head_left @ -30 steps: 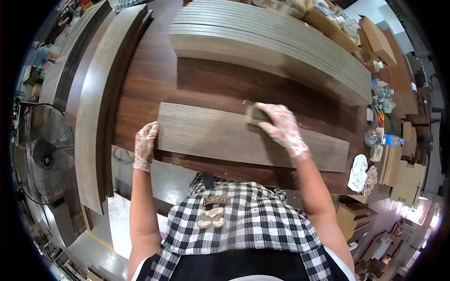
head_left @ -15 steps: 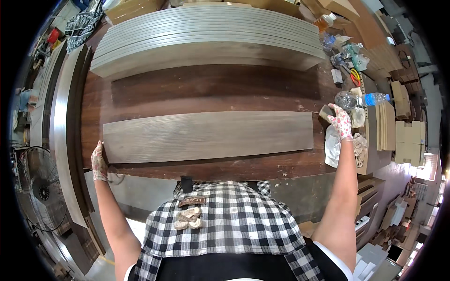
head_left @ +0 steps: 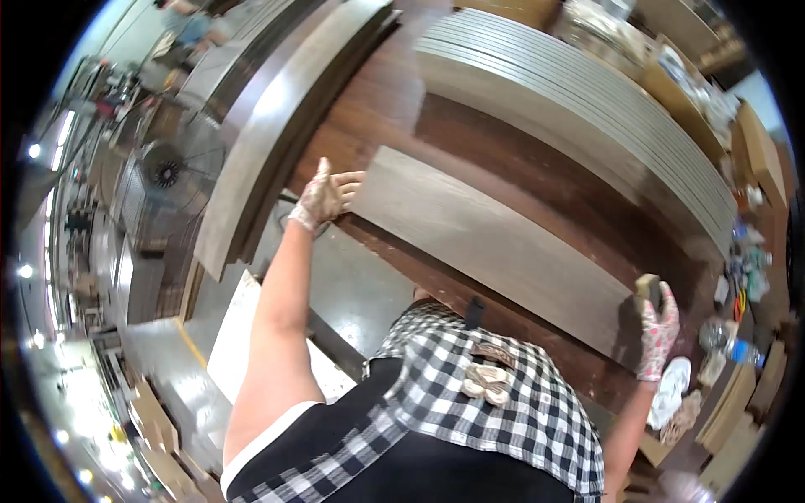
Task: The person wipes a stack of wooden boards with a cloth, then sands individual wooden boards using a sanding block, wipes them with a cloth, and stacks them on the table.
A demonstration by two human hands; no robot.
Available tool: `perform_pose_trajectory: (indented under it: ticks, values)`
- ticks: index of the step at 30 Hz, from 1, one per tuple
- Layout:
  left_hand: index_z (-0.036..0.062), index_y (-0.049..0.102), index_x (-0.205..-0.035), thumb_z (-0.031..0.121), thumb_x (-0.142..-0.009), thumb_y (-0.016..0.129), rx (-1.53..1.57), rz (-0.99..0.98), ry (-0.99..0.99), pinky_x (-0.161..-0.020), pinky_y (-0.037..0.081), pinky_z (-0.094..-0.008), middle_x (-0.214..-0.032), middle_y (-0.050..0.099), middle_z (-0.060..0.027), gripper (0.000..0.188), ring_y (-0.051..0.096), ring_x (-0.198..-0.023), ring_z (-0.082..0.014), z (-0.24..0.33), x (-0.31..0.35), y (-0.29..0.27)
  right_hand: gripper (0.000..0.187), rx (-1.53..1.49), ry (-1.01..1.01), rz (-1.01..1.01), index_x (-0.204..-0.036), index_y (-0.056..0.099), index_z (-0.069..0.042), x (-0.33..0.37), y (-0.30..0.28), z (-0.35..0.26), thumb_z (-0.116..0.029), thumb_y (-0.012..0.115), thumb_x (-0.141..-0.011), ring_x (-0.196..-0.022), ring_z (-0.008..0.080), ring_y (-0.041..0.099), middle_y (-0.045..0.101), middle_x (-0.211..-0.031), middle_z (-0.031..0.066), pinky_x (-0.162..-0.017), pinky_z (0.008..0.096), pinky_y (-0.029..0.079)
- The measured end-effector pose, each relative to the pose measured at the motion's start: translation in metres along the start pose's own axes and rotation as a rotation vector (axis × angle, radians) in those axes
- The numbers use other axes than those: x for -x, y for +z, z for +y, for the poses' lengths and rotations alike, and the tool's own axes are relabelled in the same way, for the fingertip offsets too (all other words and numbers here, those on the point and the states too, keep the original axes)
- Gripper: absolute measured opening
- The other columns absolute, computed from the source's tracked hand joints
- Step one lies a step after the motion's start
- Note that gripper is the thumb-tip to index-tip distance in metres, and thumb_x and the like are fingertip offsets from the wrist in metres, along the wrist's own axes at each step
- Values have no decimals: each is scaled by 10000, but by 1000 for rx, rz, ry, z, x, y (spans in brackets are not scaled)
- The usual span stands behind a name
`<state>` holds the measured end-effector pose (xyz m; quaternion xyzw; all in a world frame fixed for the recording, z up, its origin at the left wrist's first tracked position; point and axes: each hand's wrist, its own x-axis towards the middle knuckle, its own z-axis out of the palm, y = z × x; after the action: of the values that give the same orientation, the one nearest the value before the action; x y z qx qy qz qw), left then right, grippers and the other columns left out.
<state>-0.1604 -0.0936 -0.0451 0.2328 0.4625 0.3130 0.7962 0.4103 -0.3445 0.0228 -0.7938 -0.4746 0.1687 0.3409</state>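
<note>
A long grey-brown wood-grain board [head_left: 495, 243] lies flat on the dark brown table, slanting across the view. My left hand [head_left: 329, 197], in a white glove with a pattern, is at the board's left end. Its thumb points up and its fingers stretch out, the tips at the board's edge. My right hand [head_left: 659, 331], in a pink-and-white patterned glove, grips a small tan-and-dark block [head_left: 648, 289] like a sanding sponge. It is by the board's right end; whether the block touches the board I cannot tell.
Behind the board stands a long stack of similar boards [head_left: 579, 117]. More boards [head_left: 285, 126] are stacked at the left, near a black fan [head_left: 168, 172]. At the right lie a white cloth [head_left: 669, 394], plastic bottles [head_left: 742, 352] and cardboard pieces [head_left: 729, 407].
The view has swung left and tilted. My right hand has brought the block from beside the cloth to the board's right end. My left fingers have spread at the left end.
</note>
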Motion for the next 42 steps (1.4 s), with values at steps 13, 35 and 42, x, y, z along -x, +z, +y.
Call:
perform_pose_trajectory:
  ticks: [13, 35, 42]
  values:
    - [-93, 353, -1236, 740, -730, 304, 263, -350, 54, -689, 502, -286, -1075, 552, -186, 976, 587, -829, -187, -11, -3, -1, 411, 104, -1106, -438, -1088, 543, -80, -13, 249, -292, -242, 608, -716, -942, 269, 518, 563, -1032, 91, -811, 391, 394]
    - [-83, 287, -1282, 688, -791, 224, 376, -463, -2, -834, 463, -360, -1165, 496, -209, 916, 553, -986, -262, -14, 0, -6, 437, 503, -601, -355, -1141, 537, -123, -101, 254, -263, -330, 605, -762, -981, 254, 533, 579, -1055, 81, -829, 382, 426]
    - [-71, 355, -1252, 561, -859, 370, 73, -375, 8, -870, 441, -348, -1129, 533, -189, 744, 546, -1000, -258, 11, 9, -37, 449, 345, -510, -444, -1151, 516, -88, -48, 211, -237, -323, 579, -773, -1042, 267, 492, 560, -1090, 92, -892, 389, 385]
